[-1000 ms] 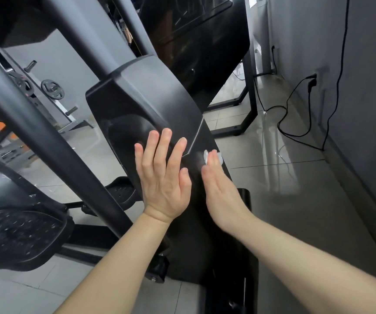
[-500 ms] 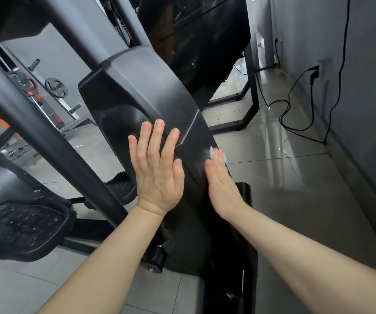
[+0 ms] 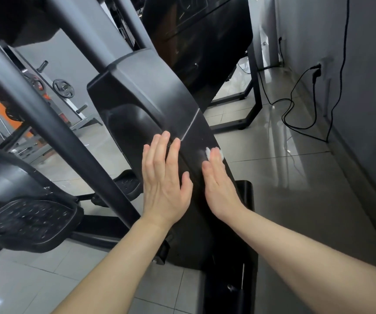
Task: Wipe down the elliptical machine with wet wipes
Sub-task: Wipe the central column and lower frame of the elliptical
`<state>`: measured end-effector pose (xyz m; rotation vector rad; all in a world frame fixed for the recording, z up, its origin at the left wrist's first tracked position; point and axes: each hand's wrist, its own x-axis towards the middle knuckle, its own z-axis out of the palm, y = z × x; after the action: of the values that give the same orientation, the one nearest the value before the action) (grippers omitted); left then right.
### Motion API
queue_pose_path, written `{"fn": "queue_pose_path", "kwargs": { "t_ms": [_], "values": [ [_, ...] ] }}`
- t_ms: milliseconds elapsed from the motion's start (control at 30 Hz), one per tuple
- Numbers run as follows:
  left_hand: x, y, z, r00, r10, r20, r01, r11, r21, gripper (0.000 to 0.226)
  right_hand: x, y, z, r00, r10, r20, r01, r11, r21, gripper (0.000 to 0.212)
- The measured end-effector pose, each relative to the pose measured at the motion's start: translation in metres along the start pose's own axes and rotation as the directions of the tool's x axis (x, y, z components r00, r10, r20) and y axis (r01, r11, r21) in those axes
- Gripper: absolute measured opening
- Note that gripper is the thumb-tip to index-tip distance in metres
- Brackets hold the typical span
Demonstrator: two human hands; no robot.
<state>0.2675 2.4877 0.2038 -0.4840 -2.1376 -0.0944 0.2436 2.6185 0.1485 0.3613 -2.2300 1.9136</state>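
Leaning over the elliptical machine [image 3: 137, 71], its black shroud [image 3: 146, 103] slanting up and away beneath both palms. Left of the left hand, a thick frame bar [image 3: 53, 130] running diagonally; lower and farther left, a treaded pedal [image 3: 30, 220]. Pressing flat on the shroud's side face with the left hand [image 3: 163, 184], fingers straight and close together, holding nothing. Just right of it and apart from it, pressing on the shroud's front edge with the right hand [image 3: 220, 191], fingers likewise straight, uncurled. Well right of that hand, a black cable [image 3: 295, 103] looping over the floor. Pinned under the right fingertips against the shroud, a small crumpled white wet wipe [image 3: 208, 152].
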Motion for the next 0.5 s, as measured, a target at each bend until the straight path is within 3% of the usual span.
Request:
{"fn": "queue_pose_path", "kwargs": {
  "t_ms": [67,200,333,433,500],
  "values": [
    [-0.001,0.000,-0.004,1.000,-0.008,-0.005,0.008,0.999,-0.043,0.070,-0.013,0.001,0.000,0.999,0.032,0.041,-0.031,0.999,-0.008,0.060],
    [-0.001,-0.004,-0.009,0.998,-0.042,-0.039,0.038,0.993,-0.110,0.066,-0.010,-0.037,0.006,0.973,-0.226,0.038,0.225,0.974,0.012,0.057],
    [-0.005,-0.008,-0.008,0.999,-0.044,-0.025,0.041,0.994,-0.106,0.063,-0.012,-0.021,0.018,0.901,-0.434,-0.024,0.423,0.889,-0.177,0.061],
    [-0.006,-0.010,-0.009,0.999,-0.037,-0.005,0.036,0.996,-0.083,0.069,-0.040,0.024,0.030,0.882,-0.472,-0.009,0.436,0.821,-0.369,0.062],
    [-0.006,-0.012,-0.012,0.999,-0.047,0.000,0.047,0.995,-0.086,0.073,-0.044,0.031,0.031,0.889,-0.457,0.003,0.421,0.816,-0.395,0.066]
  ]
}}
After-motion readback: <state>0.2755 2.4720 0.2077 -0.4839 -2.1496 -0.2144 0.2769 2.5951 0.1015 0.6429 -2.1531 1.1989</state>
